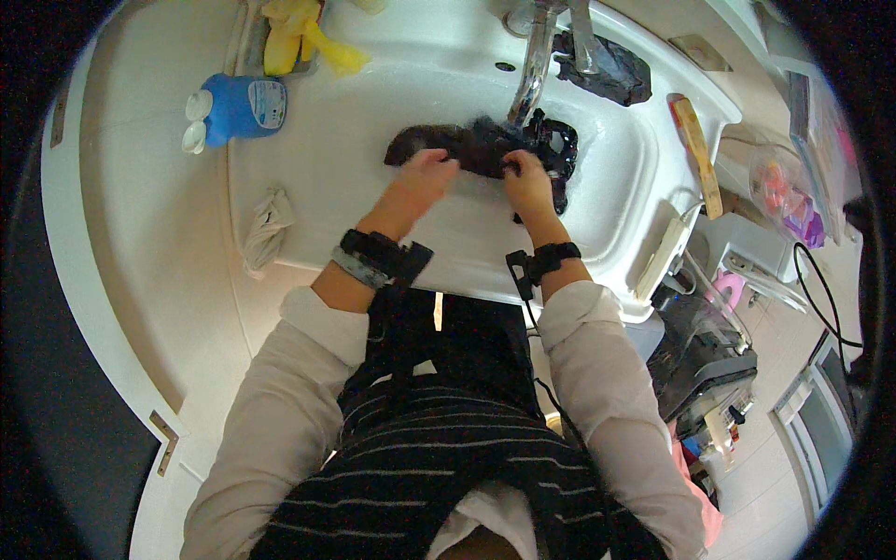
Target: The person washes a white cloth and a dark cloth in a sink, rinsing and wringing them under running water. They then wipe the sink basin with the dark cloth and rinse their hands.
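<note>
A dark wet cloth (483, 143) lies in the white sink (448, 231), beneath the metal faucet (535, 63). My left hand (421, 183) is at the cloth's near edge, slightly blurred, and whether its fingers grip the cloth is not clear. My right hand (526, 183) pinches a dark fold of it with curled fingers. Shiny black wet material (563, 150) spreads just right of that hand; whether it is part of the same cloth cannot be told. Both wrists wear black straps.
A blue detergent bottle (245, 106) and yellow rubber gloves (283, 42) are at the left; a crumpled pale cloth (267, 231) lies on the left edge. A dark bundle (609, 70) sits behind the faucet. On the right rim are a wooden-handled brush (696, 157) and a white power strip (661, 259).
</note>
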